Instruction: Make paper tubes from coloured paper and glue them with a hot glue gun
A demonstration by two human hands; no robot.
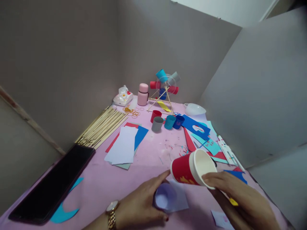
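My right hand (237,191) grips stacked paper cups (184,169), its fingers at the white rim. The outer one is red with a gold pattern; the white one shows its open mouth, and the stack tilts on its side above the table. My left hand (144,198), with a gold watch (112,207) on its wrist, curls its thumb and fingers around a pale lavender paper cup (165,196). That cup stands on or beside a pale paper sheet (181,198); its base is hard to make out.
Four sides of small coloured cups (157,124) stand mid-table, before a stick-and-cup wheel (165,84). Wooden sticks (103,124) and a black phone-like slab (52,185) lie left. Paper sheets (123,145), blue paper (195,126) and white markers (226,150) lie about. A pink flask (143,95) stands behind.
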